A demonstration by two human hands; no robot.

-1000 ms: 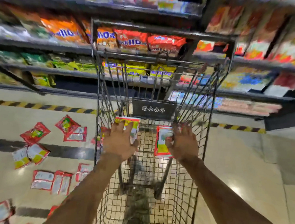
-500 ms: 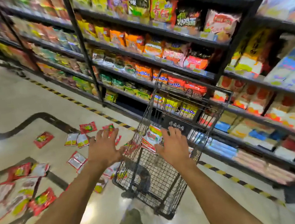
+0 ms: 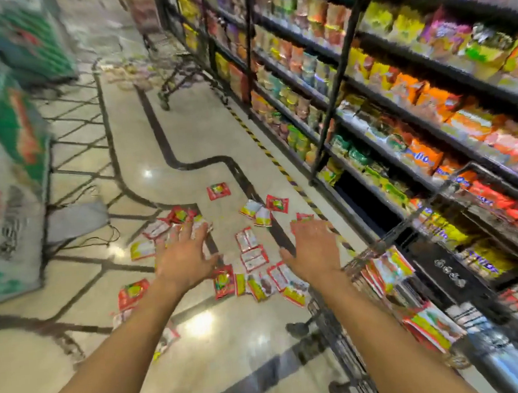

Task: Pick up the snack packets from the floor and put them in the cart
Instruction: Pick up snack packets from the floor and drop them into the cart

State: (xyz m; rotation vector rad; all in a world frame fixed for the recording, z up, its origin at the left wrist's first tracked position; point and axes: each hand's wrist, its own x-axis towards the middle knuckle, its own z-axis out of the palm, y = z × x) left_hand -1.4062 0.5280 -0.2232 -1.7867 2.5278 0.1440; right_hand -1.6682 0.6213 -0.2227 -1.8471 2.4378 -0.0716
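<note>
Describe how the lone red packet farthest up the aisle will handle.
The flat red snack packet looks thin, so probably light and floppy. It lies flush on the glossy floor, so it may slide before an edge lifts.

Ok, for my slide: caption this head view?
Open left hand and right hand above red snack packets on floor beside black wire cart.

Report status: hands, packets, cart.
Left hand and right hand open, empty, over floor. Snack packets scattered below; a few in cart at right. Path to packets unobstructed.
</note>
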